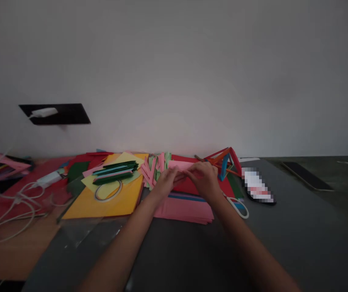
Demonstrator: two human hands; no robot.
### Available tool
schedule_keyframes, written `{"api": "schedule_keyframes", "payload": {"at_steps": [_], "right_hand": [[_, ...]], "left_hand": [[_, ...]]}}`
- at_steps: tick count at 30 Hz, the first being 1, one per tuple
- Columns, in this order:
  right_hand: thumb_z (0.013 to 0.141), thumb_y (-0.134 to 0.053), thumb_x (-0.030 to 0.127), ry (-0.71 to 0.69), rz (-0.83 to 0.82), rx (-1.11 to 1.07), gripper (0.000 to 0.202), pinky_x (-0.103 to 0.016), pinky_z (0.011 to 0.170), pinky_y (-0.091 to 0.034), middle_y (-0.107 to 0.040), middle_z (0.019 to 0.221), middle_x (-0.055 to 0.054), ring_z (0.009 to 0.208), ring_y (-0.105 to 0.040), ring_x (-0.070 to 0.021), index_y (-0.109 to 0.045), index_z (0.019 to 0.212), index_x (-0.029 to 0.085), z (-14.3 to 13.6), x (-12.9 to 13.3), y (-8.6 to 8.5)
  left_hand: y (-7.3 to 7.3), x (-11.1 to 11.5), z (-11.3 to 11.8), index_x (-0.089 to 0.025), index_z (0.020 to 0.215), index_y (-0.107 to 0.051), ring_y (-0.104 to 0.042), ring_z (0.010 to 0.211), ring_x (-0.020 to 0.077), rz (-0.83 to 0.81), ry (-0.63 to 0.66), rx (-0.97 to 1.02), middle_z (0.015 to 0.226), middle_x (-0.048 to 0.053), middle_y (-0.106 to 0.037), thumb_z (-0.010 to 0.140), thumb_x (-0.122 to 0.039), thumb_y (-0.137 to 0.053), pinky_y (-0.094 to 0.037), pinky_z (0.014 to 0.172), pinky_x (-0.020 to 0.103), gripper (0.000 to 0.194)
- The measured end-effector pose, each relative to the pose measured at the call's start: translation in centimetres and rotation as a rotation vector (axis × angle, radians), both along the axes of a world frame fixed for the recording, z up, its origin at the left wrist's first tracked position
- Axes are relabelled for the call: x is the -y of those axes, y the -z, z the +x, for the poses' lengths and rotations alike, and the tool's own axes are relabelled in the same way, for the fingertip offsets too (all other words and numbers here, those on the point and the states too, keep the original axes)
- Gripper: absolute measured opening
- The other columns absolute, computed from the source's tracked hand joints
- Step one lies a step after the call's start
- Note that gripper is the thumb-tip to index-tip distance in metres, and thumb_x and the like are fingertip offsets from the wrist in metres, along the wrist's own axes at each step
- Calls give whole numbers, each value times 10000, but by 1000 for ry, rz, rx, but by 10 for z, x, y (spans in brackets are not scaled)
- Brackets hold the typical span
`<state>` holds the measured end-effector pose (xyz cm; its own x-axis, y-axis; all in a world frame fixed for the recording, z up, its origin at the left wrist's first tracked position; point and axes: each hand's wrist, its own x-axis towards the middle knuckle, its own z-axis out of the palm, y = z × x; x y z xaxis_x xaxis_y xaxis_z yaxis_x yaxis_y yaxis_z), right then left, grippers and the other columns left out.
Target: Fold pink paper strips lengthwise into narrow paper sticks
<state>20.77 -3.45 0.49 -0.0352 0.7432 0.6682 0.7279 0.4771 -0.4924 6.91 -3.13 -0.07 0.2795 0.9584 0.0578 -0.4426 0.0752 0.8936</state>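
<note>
My left hand [167, 180] and my right hand [204, 175] meet at the middle of the work surface, fingertips pinched on a piece of pink paper [180, 164]. Part of that paper is covered by my fingers. Beneath my hands lies red paper [225, 185], and nearer to me is a stack of pink sheets [186, 211]. Cut pink and green paper strips [152, 170] are heaped just left of my left hand. Beside my right forearm shows the white loop handle [244, 210] of what look like scissors.
Left are orange-yellow sheets [100, 207] with a tape roll [108, 191] and dark green folded paper [117, 173]. A paper-strip frame [224, 162] stands behind my right hand. Further right are a pixelated object [257, 186] and a phone [308, 176]. White cables [18, 198] tangle far left.
</note>
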Motion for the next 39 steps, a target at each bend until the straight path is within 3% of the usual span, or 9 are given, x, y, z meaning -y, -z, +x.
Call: {"api": "schedule_keyframes", "payload": {"at_steps": [12,15,24,30,39], "right_hand": [[797,-487,303,-110,74,178,157,-320,722,-243,-614,806,-19,793,-472,-179,-630,851,265,-8,12,-9],[790,-500,292,-99,71,164,145,-317,715,-246,-612,789,-18,786,-476,-176,-636,829,259,-8,11,-9],[760,-518,344,-28,10,18,173,-319,713,-244,-615,742,-14,792,-492,-190,-630,675,243,-3,3,-5],[750,-515,367,37,-6,43,199,-320,716,-233,-621,738,-8,778,-487,-188,-638,659,239,-5,8,-10],[773,-510,347,-18,39,106,164,-320,721,-229,-620,786,-12,783,-468,-181,-649,795,263,-9,15,-16]], "left_hand": [[-1,1,2,-127,831,-620,-570,934,228,-19,65,16,830,85,-671,717,-424,-528,-407,849,369,332],[-1,2,3,-131,872,-614,-566,940,225,-11,96,7,852,86,-666,714,-424,-534,-403,856,377,343],[4,1,1,-154,937,-600,-562,951,228,93,30,-87,931,82,-651,711,-349,-567,-406,865,368,301],[4,-1,3,-126,879,-611,-562,952,248,33,-9,-37,864,102,-667,699,-387,-565,-409,847,390,321],[-10,2,5,-141,882,-603,-566,931,238,-105,129,127,875,100,-660,751,-392,-446,-410,820,365,324]]}}
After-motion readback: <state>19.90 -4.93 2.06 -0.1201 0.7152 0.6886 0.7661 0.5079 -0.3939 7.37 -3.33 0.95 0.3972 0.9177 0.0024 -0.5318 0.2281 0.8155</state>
